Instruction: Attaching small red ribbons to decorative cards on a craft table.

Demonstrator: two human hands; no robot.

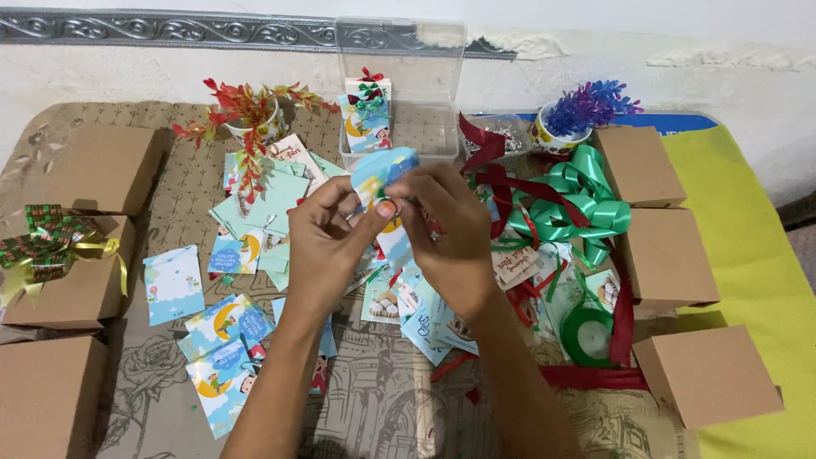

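Both hands meet above the middle of the table on one small blue illustrated card [384, 167]. My left hand [327, 238] pinches its lower left edge with thumb and fingers. My right hand [450, 229] grips the right side, fingers curled over something small that I cannot make out. Below them lie several more loose cards [223, 327] and tags scattered on the patterned tablecloth [374, 408]. A clear plastic box [399, 93] behind the hands holds finished cards with red and green bows [368, 115].
Brown cardboard boxes stand along the left [102, 168] and right [665, 255] sides; one left box [72, 280] carries a plaid bow. Green ribbon bows [574, 200], red ribbon [595, 376] and a green ribbon roll [586, 336] lie right. Two small pots hold red [246, 115] and purple [578, 115] plants.
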